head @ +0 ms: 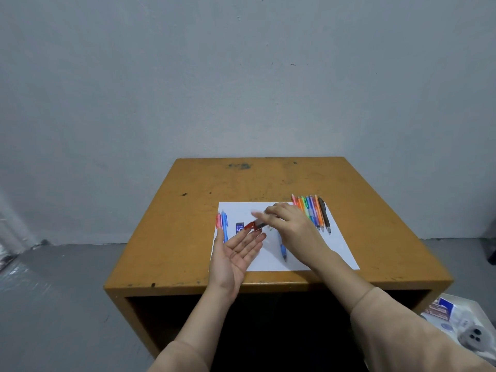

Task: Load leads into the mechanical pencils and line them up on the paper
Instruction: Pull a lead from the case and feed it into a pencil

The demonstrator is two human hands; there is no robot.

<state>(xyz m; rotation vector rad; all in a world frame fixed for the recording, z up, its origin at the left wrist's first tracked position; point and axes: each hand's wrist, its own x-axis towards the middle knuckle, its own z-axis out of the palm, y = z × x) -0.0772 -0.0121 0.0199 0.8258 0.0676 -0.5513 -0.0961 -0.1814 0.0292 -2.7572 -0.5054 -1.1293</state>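
A white sheet of paper (330, 248) lies on the wooden table (188, 232). My right hand (290, 226) grips a red mechanical pencil (253, 225), tilted with its red end toward my left palm. Palm up and fingers straight, my left hand (236, 253) lies just under that red end. A red pencil (218, 220) and a blue pencil (225, 224) lie side by side at the paper's left edge. A small dark blue lead case (239, 227) sits on the paper beside them. Another blue pencil (283, 249) lies on the paper under my right wrist.
A row of several coloured pencils (311, 210) lies at the paper's far right corner. The table stands against a grey wall. On the floor at the lower right is a white tray (456, 320) with small boxes and a grey object.
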